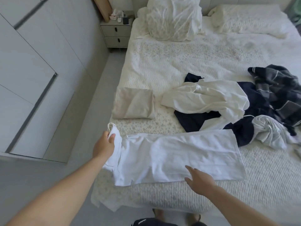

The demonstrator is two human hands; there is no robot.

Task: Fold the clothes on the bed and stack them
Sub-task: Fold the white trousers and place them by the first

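Nearest, at the foot edge of the bed (211, 199): a white T-shirt (179, 154) spread flat lengthwise across the ribbed cream cover, one end bunched and lifted at the left corner. Left hand (104, 146) clamped on that bunched end, thumb over the cloth, fingers curled behind it. Right hand (197, 181) flat and relaxed, fingers straight and slightly spread, resting at the shirt's near hem, gripping nothing. Both hands well apart, one at each end of the near edge.

Just beyond the left hand: a folded beige garment (133, 106) lying square near the left side of the bed, apart from the T-shirt.

To the right, crowding the T-shirt's far corner: an unfolded heap. A cream shirt (206, 97) sprawled over a navy garment (195, 119), a crumpled white-grey cloth (270, 132) touching the T-shirt's right end, and a dark plaid shirt (276, 88) behind, at the right edge of view.

Farther up: a crumpled white pillow (174, 18) standing upright, a flatter pillow (249, 20) to its right.

Beside the bed head: a two-drawer nightstand (116, 32), drawers closed, small items on top too blurred to name. Along the left: white wardrobe doors (32, 62).
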